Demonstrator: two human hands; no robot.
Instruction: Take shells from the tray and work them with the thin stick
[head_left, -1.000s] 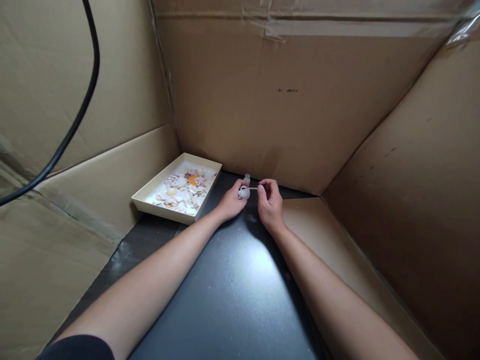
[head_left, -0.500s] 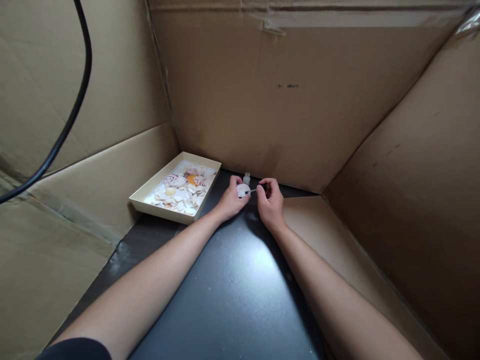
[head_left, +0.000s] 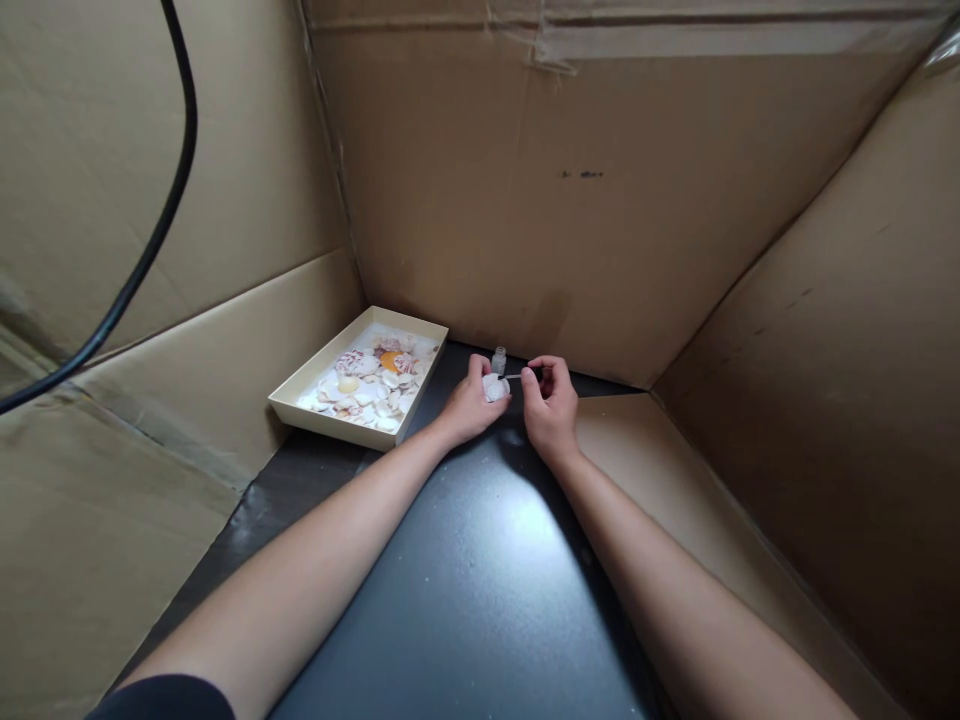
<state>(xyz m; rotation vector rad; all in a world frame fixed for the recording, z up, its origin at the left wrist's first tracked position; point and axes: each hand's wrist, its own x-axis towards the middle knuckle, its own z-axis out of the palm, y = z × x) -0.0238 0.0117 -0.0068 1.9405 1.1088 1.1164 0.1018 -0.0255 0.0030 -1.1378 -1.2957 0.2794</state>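
Observation:
A whitish, rounded shell (head_left: 495, 388) is gripped between the thumb and fingers of my left hand (head_left: 470, 402). My right hand (head_left: 551, 402) pinches a thin, light stick (head_left: 514, 377) whose dark tip meets the upper part of the shell. Just behind the shell stands a small clear bottle (head_left: 499, 360), upright and without a visible cap. To the left of my hands, a cream tray (head_left: 337, 429) holds several shells, mostly white, some with reddish stripes and one orange.
Cardboard walls (head_left: 480, 200) enclose the dark table (head_left: 450, 580) at the back and on both sides. A flat cardboard piece (head_left: 637, 440) lies at the right. A black cable (head_left: 161, 215) hangs at the upper left.
The whole view has shifted slightly, so everything appears a little further right. The stick's dark tip has moved from the lower right of the shell to its upper edge.

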